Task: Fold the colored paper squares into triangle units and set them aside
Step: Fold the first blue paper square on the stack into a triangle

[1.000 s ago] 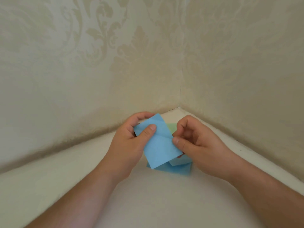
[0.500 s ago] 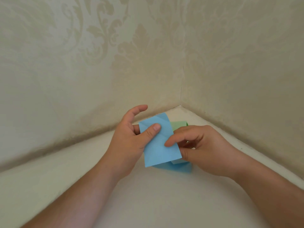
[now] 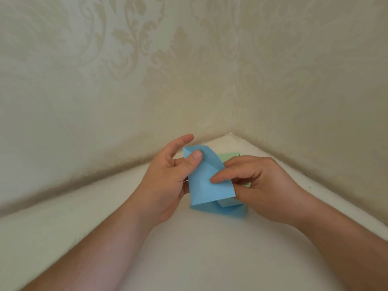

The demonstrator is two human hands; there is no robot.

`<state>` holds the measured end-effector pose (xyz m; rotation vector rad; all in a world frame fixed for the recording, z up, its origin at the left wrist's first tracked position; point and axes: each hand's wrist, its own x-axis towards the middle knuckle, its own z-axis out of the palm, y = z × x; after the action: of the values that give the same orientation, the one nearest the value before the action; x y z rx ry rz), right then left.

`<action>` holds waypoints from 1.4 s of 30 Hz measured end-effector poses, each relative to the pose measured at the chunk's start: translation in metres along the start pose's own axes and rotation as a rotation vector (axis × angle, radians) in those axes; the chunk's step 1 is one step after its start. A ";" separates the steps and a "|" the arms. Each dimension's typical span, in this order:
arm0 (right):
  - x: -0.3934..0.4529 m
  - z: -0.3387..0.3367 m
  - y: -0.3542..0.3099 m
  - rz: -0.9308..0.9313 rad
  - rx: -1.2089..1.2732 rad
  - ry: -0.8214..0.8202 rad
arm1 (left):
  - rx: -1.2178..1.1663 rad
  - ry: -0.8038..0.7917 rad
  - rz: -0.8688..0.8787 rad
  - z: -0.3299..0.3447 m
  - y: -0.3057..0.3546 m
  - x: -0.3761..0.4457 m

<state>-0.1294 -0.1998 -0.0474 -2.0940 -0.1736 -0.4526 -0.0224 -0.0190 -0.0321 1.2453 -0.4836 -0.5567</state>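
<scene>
A light blue paper (image 3: 210,185), folded over into a tall strip, is held up above the white surface between both hands. My left hand (image 3: 168,181) pinches its upper left edge with the thumb on the front, the index finger raised above it. My right hand (image 3: 260,185) holds the right edge, its index finger lying across the front of the sheet and the thumb under the lower right corner. Under the hands lies another blue paper (image 3: 228,212), flat on the surface. A green paper (image 3: 227,157) shows behind the right hand, mostly hidden.
The white surface (image 3: 189,248) runs into a corner where two walls (image 3: 233,91) with pale damask wallpaper meet, just behind the papers.
The held blue sheet has been folded narrower and stands more upright. My right index finger has slid across its front toward the left. My left index finger has lifted off the paper.
</scene>
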 end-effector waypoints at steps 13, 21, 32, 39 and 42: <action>0.002 -0.001 0.007 -0.040 -0.073 0.149 | 0.048 -0.124 -0.158 -0.003 -0.001 -0.002; 0.005 -0.001 0.005 0.036 0.096 0.239 | 0.009 -0.050 -0.206 -0.001 0.000 -0.001; 0.006 0.002 -0.008 0.159 0.308 0.302 | -0.064 -0.123 -0.193 0.002 -0.001 -0.003; 0.006 0.001 -0.010 0.247 0.312 0.338 | 0.186 -0.085 -0.051 0.001 -0.010 -0.003; 0.007 0.001 -0.011 0.298 0.331 0.311 | 0.165 -0.065 -0.062 0.001 -0.010 -0.003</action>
<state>-0.1264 -0.1938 -0.0366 -1.6663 0.2294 -0.5215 -0.0269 -0.0201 -0.0415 1.4062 -0.5556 -0.6212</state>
